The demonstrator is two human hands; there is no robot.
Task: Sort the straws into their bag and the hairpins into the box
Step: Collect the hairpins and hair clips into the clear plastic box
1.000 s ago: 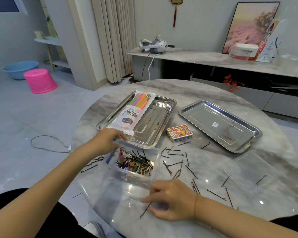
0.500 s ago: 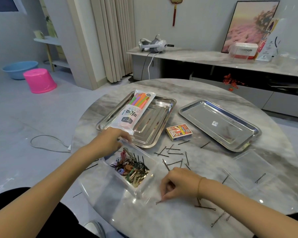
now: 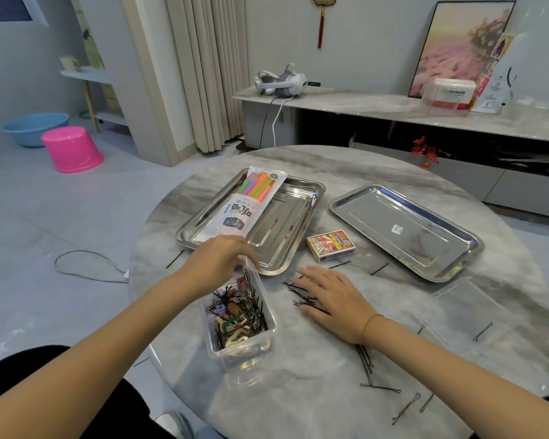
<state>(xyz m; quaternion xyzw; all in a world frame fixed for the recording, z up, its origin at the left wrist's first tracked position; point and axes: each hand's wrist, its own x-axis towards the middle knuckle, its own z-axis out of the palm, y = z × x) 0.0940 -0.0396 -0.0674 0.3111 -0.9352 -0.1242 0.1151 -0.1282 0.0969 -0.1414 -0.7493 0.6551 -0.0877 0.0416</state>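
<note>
A person seated at a round marble table (image 3: pixel 330 391) sorts hair accessories. The left hand (image 3: pixel 217 263) grips the far rim of a clear plastic box (image 3: pixel 244 346), fingers curled over its edge, closed on the box wall. The box sits near the table's front, partly filled with dark hairpins and coloured clips, its long side running away from the person.

The right hand (image 3: pixel 333 297) lies flat on the table just right of the box, palm down and fingers spread, holding nothing. Its fingertips rest on a small cluster of black hairpins (image 3: pixel 301 296) gathered between the hand and the box. More loose hairpins (image 3: pixel 366 365) lie under and behind the right wrist, and others are scattered toward the table's near right edge.

The bag of straws (image 3: pixel 251 207), its coloured straws visible through the clear top, rests diagonally in the left steel tray (image 3: pixel 301 223), its lower end just beyond the left hand's knuckles. A second steel tray (image 3: pixel 406 229) lies to the right. A small printed card box (image 3: pixel 330 245) stands between the trays. The clear lid (image 3: pixel 466 312) lies at the right, with one hairpin on it.
</note>
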